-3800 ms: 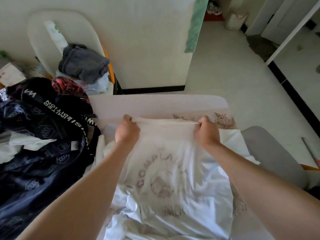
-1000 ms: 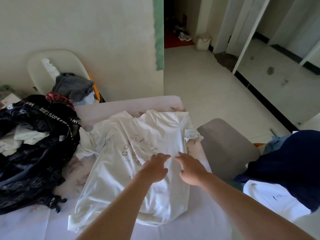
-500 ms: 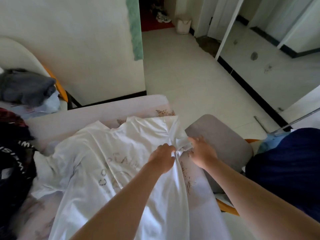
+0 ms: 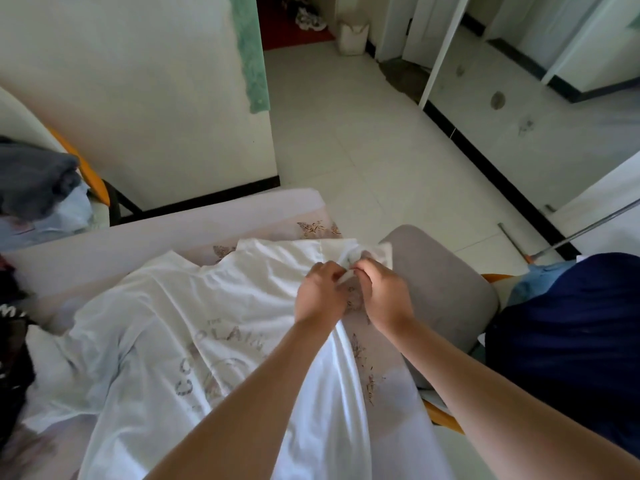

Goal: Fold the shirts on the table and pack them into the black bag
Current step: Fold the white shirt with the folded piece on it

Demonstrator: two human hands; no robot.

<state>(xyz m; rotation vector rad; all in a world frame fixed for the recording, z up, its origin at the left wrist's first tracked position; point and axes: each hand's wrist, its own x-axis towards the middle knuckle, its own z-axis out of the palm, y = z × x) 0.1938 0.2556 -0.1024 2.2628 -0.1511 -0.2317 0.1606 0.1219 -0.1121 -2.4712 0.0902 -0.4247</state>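
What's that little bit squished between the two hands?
A bunched fold of sleeve from the white shirt. The left hand and the right hand both pinch it between them. The head view shows this.

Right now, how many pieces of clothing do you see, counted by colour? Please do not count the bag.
White: 1, the shirt spread on the table.
Grey: 1, a bundle at the far left.
Dark blue: 1, a heap at the right.
Total: 3. A pale blue patch beside the heap is too unclear to count.
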